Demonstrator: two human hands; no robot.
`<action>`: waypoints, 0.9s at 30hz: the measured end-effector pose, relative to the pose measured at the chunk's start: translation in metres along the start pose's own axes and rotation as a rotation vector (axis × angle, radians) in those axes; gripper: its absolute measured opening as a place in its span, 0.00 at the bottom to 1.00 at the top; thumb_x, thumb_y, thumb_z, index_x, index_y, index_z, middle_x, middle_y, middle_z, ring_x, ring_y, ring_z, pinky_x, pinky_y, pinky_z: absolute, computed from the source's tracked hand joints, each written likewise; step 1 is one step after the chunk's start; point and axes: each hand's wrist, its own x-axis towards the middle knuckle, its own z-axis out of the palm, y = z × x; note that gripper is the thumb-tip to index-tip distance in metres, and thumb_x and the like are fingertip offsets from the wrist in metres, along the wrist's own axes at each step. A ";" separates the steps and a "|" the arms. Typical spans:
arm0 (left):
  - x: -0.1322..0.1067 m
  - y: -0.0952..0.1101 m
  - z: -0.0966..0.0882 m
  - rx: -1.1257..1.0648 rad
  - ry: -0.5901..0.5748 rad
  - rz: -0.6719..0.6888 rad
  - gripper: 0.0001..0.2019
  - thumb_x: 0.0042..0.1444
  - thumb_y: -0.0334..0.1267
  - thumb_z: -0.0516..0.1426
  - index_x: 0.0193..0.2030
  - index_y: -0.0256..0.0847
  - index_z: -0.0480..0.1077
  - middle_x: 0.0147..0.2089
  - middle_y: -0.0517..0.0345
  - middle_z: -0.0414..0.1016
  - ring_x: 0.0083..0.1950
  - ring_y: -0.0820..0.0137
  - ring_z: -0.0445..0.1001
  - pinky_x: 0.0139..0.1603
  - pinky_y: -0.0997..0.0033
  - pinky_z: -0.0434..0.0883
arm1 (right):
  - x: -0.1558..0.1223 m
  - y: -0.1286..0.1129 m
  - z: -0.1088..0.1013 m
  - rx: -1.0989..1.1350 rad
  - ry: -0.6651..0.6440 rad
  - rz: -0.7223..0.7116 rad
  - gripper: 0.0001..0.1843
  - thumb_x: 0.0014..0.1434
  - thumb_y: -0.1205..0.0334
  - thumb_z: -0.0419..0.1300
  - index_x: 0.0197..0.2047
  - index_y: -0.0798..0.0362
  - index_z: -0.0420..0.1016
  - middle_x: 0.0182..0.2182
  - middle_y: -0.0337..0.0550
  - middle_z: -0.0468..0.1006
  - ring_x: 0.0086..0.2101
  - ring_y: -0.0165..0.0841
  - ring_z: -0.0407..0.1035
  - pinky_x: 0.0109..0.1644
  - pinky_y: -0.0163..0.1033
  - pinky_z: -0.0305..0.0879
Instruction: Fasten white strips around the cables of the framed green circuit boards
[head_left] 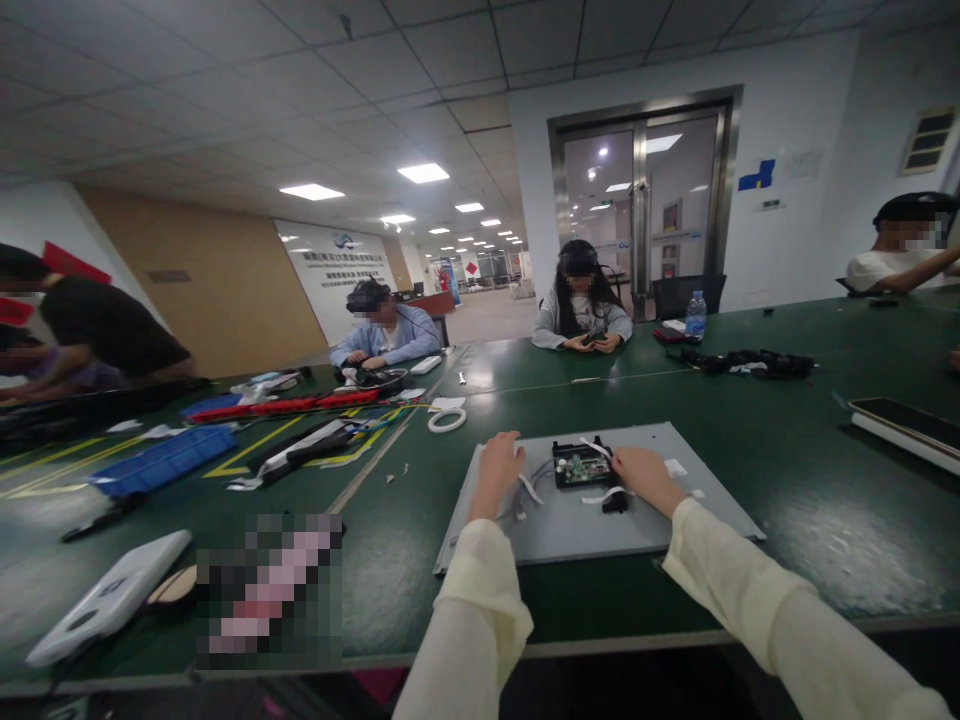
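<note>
A flat grey panel (540,535) lies before me on the green table. Mounted on it is a green circuit board (585,467) in a black frame, with grey wires (536,475) running out to its left. My left hand (496,472) rests at the panel's left side, fingers loosely apart and holding nothing visible. At the board's right edge, my right hand (646,478) is closed at the end of a thin white strip (596,448); its fingertips are partly hidden. Below that hand are another white strip (600,496) and a small black part (616,503).
Left of the panel are a white tape roll (447,420), a blue tray (163,460), a white power bank-like device (112,595) and a blurred pink item (281,580). A black-topped device (911,430) lies right. Co-workers sit across the table near a water bottle (696,316).
</note>
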 end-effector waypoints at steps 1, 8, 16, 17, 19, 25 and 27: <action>-0.004 -0.009 0.000 0.003 0.006 -0.016 0.19 0.59 0.34 0.51 0.56 0.37 0.69 0.56 0.44 0.72 0.57 0.59 0.70 0.58 0.64 0.63 | 0.000 0.000 0.000 0.003 -0.001 -0.002 0.18 0.68 0.59 0.46 0.44 0.56 0.75 0.38 0.51 0.79 0.41 0.40 0.74 0.41 0.37 0.63; -0.021 -0.039 0.018 -0.124 -0.012 -0.052 0.17 0.57 0.43 0.55 0.49 0.37 0.74 0.52 0.44 0.74 0.52 0.60 0.72 0.56 0.66 0.64 | -0.004 -0.001 -0.006 0.003 -0.023 0.015 0.18 0.68 0.60 0.45 0.45 0.56 0.75 0.39 0.52 0.79 0.41 0.38 0.74 0.42 0.36 0.62; -0.026 -0.051 0.018 -0.447 -0.070 0.027 0.17 0.52 0.45 0.56 0.44 0.38 0.75 0.38 0.53 0.76 0.38 0.67 0.74 0.44 0.69 0.70 | -0.006 0.001 -0.005 0.003 -0.012 0.000 0.18 0.68 0.59 0.46 0.42 0.55 0.75 0.38 0.50 0.79 0.39 0.38 0.74 0.40 0.36 0.61; -0.027 -0.051 0.018 -0.481 -0.067 0.035 0.17 0.51 0.45 0.57 0.44 0.39 0.74 0.37 0.54 0.76 0.36 0.68 0.74 0.43 0.69 0.70 | -0.006 0.001 -0.005 0.005 -0.016 0.003 0.18 0.68 0.58 0.45 0.42 0.56 0.75 0.37 0.51 0.79 0.39 0.37 0.74 0.40 0.36 0.61; -0.028 -0.051 0.020 -0.535 -0.051 0.025 0.16 0.48 0.41 0.59 0.44 0.39 0.74 0.35 0.56 0.76 0.35 0.68 0.74 0.42 0.69 0.71 | -0.007 0.001 -0.006 0.009 -0.024 0.006 0.19 0.69 0.58 0.45 0.42 0.56 0.75 0.38 0.51 0.79 0.39 0.37 0.74 0.40 0.35 0.61; -0.025 -0.046 0.031 -0.534 0.033 -0.049 0.09 0.44 0.33 0.57 0.33 0.39 0.75 0.31 0.55 0.77 0.33 0.67 0.75 0.41 0.66 0.71 | -0.011 0.001 -0.011 0.004 -0.033 -0.001 0.19 0.69 0.58 0.44 0.43 0.56 0.75 0.38 0.51 0.78 0.40 0.35 0.73 0.40 0.34 0.60; -0.023 -0.046 0.034 -0.533 0.041 -0.044 0.07 0.44 0.34 0.56 0.30 0.40 0.75 0.30 0.55 0.77 0.33 0.68 0.75 0.41 0.67 0.71 | -0.012 0.001 -0.012 0.007 -0.030 -0.005 0.19 0.69 0.58 0.44 0.43 0.56 0.75 0.39 0.51 0.78 0.40 0.35 0.73 0.40 0.34 0.60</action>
